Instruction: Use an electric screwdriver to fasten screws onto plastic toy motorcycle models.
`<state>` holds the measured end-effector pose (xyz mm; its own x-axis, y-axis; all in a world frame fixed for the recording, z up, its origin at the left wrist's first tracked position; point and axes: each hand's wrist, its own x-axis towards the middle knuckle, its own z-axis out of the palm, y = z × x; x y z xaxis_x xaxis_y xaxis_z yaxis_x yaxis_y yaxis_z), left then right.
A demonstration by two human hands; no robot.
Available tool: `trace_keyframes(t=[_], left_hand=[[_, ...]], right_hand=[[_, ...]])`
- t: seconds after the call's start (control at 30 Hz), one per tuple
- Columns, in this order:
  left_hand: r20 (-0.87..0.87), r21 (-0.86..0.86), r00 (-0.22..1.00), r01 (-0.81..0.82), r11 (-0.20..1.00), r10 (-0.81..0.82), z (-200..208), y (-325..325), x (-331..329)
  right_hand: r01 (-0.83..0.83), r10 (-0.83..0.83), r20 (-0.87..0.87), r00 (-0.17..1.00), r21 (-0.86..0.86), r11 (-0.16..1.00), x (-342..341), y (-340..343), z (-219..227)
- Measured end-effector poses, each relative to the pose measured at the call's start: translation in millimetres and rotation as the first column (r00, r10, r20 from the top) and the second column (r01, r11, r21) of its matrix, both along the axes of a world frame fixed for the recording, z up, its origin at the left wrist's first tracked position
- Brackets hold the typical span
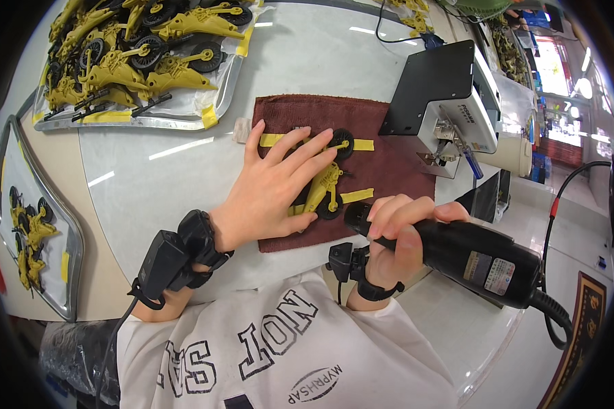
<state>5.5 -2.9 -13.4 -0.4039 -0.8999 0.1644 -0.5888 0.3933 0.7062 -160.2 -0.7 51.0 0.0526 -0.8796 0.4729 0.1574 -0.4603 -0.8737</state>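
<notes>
Resting L grip (276, 180) splayed o/ bike (326, 184); R grip (404, 235) round blk tool (467, 249).

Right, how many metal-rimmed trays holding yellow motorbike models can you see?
2: a heaped tray at the upper left, and a sparser tray at the far left. More yellow parts show at the top edge; I can't tell whether another tray is there.

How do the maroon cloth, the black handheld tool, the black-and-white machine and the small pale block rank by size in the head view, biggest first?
1. Maroon cloth, partly covered
2. Black handheld tool and black-and-white machine: look too alike to rank
3. Small pale block
</notes>
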Motion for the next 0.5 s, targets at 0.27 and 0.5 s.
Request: trace_keyframes(t=[0.27,0.5], left_hand=[[0.006,-0.001,1.000,0.007,1.000,-0.007,-0.6,-0.8,-0.5],[0.018,-0.014,1.000,0.005,1.000,-0.004,1.2,-1.4,-3.7]], right_hand=[[-0.035,0.035,-0.001,0.999,-0.006,0.999,0.3,1.5,-2.5],[0.088,-0.079,0.061,0.995,-0.161,0.983,-11.0,-1.4,19.8]])
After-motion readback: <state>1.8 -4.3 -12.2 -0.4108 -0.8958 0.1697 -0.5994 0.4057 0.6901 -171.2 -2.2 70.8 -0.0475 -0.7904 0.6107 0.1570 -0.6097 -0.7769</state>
